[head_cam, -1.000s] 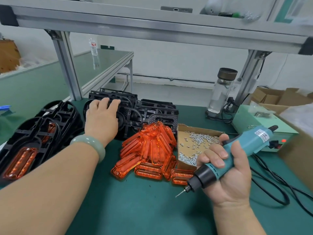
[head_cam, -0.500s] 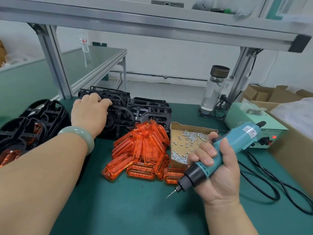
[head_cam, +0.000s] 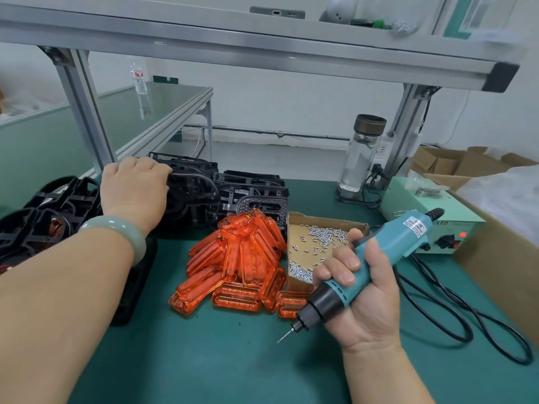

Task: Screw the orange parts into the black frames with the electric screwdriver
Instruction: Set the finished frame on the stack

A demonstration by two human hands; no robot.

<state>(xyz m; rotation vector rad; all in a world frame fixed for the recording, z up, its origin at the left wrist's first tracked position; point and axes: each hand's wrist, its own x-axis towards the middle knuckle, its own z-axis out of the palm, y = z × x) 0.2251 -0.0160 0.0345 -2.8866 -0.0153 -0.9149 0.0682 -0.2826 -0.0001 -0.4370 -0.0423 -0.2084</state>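
Observation:
A heap of orange translucent parts point(head_cam: 242, 260) lies in the middle of the green mat. Behind it stand stacked black frames point(head_cam: 221, 196). My left hand point(head_cam: 135, 188), with a pale green bangle on the wrist, is curled over the top of the leftmost black frame in that stack. More black frames point(head_cam: 43, 220), some with orange parts inside, lie at the far left. My right hand point(head_cam: 361, 293) grips the teal electric screwdriver point(head_cam: 376, 260), its bit pointing down-left just above the mat.
A cardboard box of small silver screws point(head_cam: 318, 243) sits right of the orange heap. A pale green power unit point(head_cam: 437, 225) with a red light, black cables point(head_cam: 455, 319), a glass bottle point(head_cam: 361, 153) and a large cardboard box point(head_cam: 501, 258) crowd the right side.
My left hand has closed its fingers more tightly over the top black frame. The view has shifted so everything sits further left; my right hand keeps the same hold on the screwdriver.

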